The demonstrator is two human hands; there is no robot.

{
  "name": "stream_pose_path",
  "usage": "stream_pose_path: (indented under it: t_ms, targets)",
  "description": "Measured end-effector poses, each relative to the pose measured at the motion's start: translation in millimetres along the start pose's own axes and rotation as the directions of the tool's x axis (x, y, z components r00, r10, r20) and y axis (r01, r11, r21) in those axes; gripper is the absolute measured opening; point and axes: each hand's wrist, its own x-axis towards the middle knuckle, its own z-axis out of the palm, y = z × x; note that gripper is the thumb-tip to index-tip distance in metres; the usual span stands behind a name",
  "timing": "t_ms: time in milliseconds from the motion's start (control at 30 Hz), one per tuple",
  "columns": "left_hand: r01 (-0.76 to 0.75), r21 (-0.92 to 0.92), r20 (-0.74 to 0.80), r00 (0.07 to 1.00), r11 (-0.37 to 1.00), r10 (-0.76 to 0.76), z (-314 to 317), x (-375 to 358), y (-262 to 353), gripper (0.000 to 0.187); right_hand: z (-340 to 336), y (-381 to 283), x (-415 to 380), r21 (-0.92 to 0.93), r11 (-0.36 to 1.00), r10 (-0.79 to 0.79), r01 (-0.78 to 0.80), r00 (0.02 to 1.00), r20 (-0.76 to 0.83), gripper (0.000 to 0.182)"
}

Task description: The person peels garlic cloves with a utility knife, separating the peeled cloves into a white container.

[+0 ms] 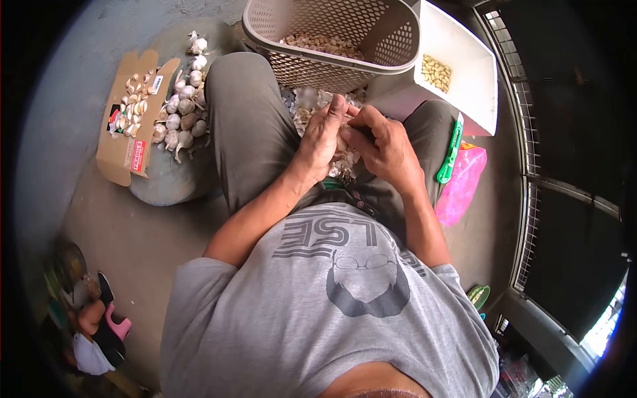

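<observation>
My left hand (321,136) and my right hand (388,142) meet between my knees, fingertips close together. The left thumb points up while its fingers curl in. My right thumb and forefinger are bent in a pinch beside the left fingers. What they hold is mostly covered by the fingers, and I cannot tell what it is. Loose papery garlic skins (342,164) lie below and around the hands. On my right thigh rests a green box cutter (451,151).
Left, a round grey surface (166,190) bears whole garlic bulbs (188,109) and a cardboard piece (111,159) with separated cloves (137,106). Ahead stands a perforated basket (318,64); a white box (476,86) holds pale cloves (435,73). A pink bag (462,189) lies right; another person (99,331) is lower left.
</observation>
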Motion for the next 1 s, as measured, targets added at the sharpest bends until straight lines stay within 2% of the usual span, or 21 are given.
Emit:
stream_pose_path:
  t_ms: [67, 167, 367, 467, 567, 667, 700, 733, 800, 833, 1000]
  targets:
    - [-0.050, 0.058, 0.034, 0.998, 0.997, 0.048, -3.4, -0.5, -3.1, 0.066, -3.6, -0.2, -1.4, -0.023, 0.999, 0.034, -0.033, 0.999, 0.036, 0.030]
    - [-0.012, -0.001, 0.129, 0.992, 1.000, 0.012, -11.0, -3.8, -4.9, 0.066, -1.6, -1.2, -4.8, -0.023, 0.997, -0.072, 0.073, 0.997, 0.021, 0.027]
    - [0.041, -0.139, 0.076, 0.997, 0.989, -0.031, -13.1, 2.0, -15.0, 0.062, 9.4, 4.1, -12.9, 0.189, 0.982, 0.027, -0.008, 0.995, -0.101, 0.031]
    - [0.077, -0.165, 0.050, 0.996, 0.983, -0.070, -19.0, 3.9, -14.3, 0.060, 14.3, 17.6, -15.9, 0.176, 0.984, 0.055, -0.033, 0.991, -0.125, 0.026]
    - [0.028, -0.188, 0.005, 1.000, 0.982, -0.028, -8.5, 4.1, -4.6, 0.059, 17.4, 23.6, -15.4, 0.580, 0.807, 0.158, -0.108, 0.987, -0.037, 0.019]
    - [0.054, -0.112, 0.083, 0.996, 0.992, -0.045, -12.6, 2.7, 0.3, 0.058, 13.7, 28.3, -15.4, 0.808, 0.573, 0.177, -0.137, 0.983, 0.041, 0.015]
    - [0.066, -0.151, 0.110, 0.993, 0.986, -0.049, -10.8, 1.6, 2.8, 0.050, 12.6, 33.4, -15.1, 0.843, 0.522, 0.192, -0.131, 0.981, 0.034, 0.018]
    - [0.044, -0.076, 0.104, 0.994, 0.996, -0.036, -9.3, 0.2, 4.8, 0.046, 10.8, 36.4, -14.6, 0.860, 0.491, 0.235, -0.139, 0.972, 0.022, 0.018]
    - [0.004, 0.077, 0.100, 0.995, 0.997, -0.012, -4.8, -2.3, 6.4, 0.039, 12.1, 40.8, -11.1, 0.785, 0.611, 0.244, -0.101, 0.968, -0.065, 0.021]
    - [-0.064, 0.127, 0.075, 0.996, 0.990, 0.055, -1.8, -3.3, 3.5, 0.028, 11.3, 40.4, -10.8, 0.754, 0.646, 0.247, -0.120, 0.967, -0.058, 0.021]
    - [-0.055, 0.071, 0.057, 0.997, 0.996, 0.051, -10.8, -0.6, -1.4, 0.019, 4.6, 30.2, -10.5, 0.614, 0.747, 0.310, -0.254, 0.951, 0.017, 0.027]
